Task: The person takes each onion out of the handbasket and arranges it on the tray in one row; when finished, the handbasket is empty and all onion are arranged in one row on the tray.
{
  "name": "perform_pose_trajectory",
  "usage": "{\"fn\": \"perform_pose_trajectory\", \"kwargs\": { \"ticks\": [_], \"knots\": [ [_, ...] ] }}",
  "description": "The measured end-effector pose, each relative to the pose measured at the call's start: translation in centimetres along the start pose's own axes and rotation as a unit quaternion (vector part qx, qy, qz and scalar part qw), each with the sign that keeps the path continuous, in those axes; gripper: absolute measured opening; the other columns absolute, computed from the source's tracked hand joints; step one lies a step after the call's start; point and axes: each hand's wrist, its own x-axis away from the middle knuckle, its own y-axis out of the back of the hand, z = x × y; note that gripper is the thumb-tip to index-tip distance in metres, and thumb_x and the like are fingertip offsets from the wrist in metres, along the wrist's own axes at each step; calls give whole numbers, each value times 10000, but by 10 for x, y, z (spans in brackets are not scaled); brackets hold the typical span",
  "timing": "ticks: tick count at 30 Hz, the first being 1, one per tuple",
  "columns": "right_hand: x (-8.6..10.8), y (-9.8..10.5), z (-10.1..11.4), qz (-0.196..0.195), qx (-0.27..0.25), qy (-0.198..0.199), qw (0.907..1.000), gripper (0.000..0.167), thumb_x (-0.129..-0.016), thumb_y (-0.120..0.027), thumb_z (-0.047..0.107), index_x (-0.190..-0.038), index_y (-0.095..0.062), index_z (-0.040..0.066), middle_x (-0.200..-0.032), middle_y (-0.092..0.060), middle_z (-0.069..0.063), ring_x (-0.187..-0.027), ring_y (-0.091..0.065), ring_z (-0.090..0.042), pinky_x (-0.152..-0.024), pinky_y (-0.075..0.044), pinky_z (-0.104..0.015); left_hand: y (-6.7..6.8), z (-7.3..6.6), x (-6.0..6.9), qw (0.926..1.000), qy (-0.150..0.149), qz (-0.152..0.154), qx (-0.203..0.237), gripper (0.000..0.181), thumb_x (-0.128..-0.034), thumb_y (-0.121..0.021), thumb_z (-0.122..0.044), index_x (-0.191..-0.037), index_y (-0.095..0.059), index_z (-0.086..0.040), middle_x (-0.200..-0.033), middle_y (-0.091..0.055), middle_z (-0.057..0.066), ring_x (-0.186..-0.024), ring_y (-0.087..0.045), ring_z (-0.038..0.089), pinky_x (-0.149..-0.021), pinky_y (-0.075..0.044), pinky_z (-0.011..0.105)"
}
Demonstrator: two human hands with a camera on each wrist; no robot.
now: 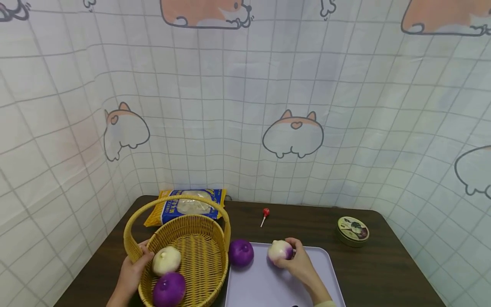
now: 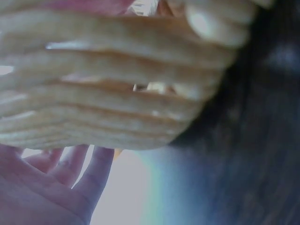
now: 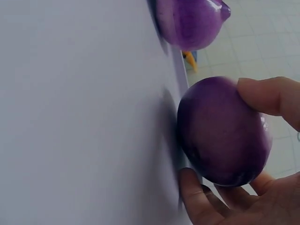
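Head view: a person's left hand is at a wicker basket, the right hand over a pale tray, all above a dark table.
Left hand: grips the basket's left side by the foot of the handle, thumb over the rim; the left wrist view shows fingers along the outside of the weave.
Right hand: pinches a white-and-purple onion between thumb and fingers, pale top up; whether it touches the tray, I cannot tell.
In the basket: a white onion and a purple onion, one behind the other against the left wall.
Tray's far left corner: another purple onion, just beside the basket.
Behind the basket: a blue-and-yellow bag.
Beyond the tray: a red lollipop; farther right, a round tin.
Backdrop: a checked curtain with cartoon dogs.
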Motion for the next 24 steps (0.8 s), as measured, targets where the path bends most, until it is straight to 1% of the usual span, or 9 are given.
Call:
{"fn": "perform_pose_trajectory", "kwargs": {
  "ticks": [3,7,10,12,13,18,19,21,24],
  "knots": [
    [2,0,-4,65,82,8,9999,809,-661,-835,55,-1342,-409,-44,-1249,-498,-224,-1080,-568,-321,-897,-500,-446,0,0,0,9999,32,-17,-94,235,-993,-522,-87,-1120,-496,109,-1410,-407,344,-1040,-498,-114,-836,-418,51],
    [3,-2,-11,153,293,248,9991,876,-646,-868,81,-1381,-408,-41,-1287,-511,-230,-1064,-583,-314,-910,-497,-461,0,0,0,9999,86,-42,-137,153,-988,-524,-78,-1005,-493,71,-1413,-419,328,-1024,-496,-126,-834,-420,53],
    [5,-5,-12,260,568,468,9970,882,-648,-889,131,-1389,-433,-13,-1302,-529,-234,-1089,-588,-345,-925,-492,-489,1,0,0,9999,77,-20,-150,178,-990,-518,-78,-1050,-502,89,-1413,-422,326,-1028,-500,-121,-837,-422,56],
    [7,-7,-13,367,706,559,9953,874,-652,-895,162,-1388,-450,7,-1309,-535,-243,-1120,-581,-370,-936,-488,-509,1,1,0,9999,62,17,-159,274,-993,-516,-81,-1180,-497,118,-1410,-414,343,-1032,-505,-114,-830,-426,58],
    [7,-8,-13,429,765,598,9943,869,-655,-895,171,-1387,-454,13,-1311,-536,-248,-1128,-579,-382,-934,-489,-517,1,1,1,9999,63,19,-146,286,-993,-514,-79,-1193,-489,124,-1410,-410,347,-1032,-504,-115,-830,-425,57],
    [7,-9,-11,633,852,767,9914,866,-668,-888,157,-1393,-441,2,-1330,-521,-260,-1107,-593,-400,-908,-504,-510,1,0,0,10000,20,-54,-72,152,-983,-519,-48,-962,-468,94,-1393,-419,349,-1023,-502,-120,-829,-421,52],
    [7,-9,-10,656,880,793,9908,864,-671,-887,157,-1393,-439,-2,-1333,-519,-259,-1106,-593,-405,-910,-502,-514,0,0,0,10000,-11,-45,-72,144,-985,-514,-46,-965,-474,91,-1391,-421,347,-1026,-505,-117,-833,-423,54],
    [6,-8,-9,691,966,844,9893,859,-676,-886,160,-1389,-438,-9,-1339,-517,-258,-1106,-592,-417,-915,-495,-527,1,0,0,9999,-73,13,-107,211,-995,-507,-64,-1103,-512,117,-1389,-421,355,-1038,-514,-103,-834,-431,61],
    [6,-7,-7,808,1146,940,9857,861,-686,-881,173,-1389,-426,-23,-1343,-514,-268,-1097,-596,-425,-899,-492,-541,2,1,1,9997,-76,101,-197,400,-1011,-495,-102,-1326,-444,139,-1403,-413,353,-1052,-512,-98,-836,-434,65]
  ]
}}
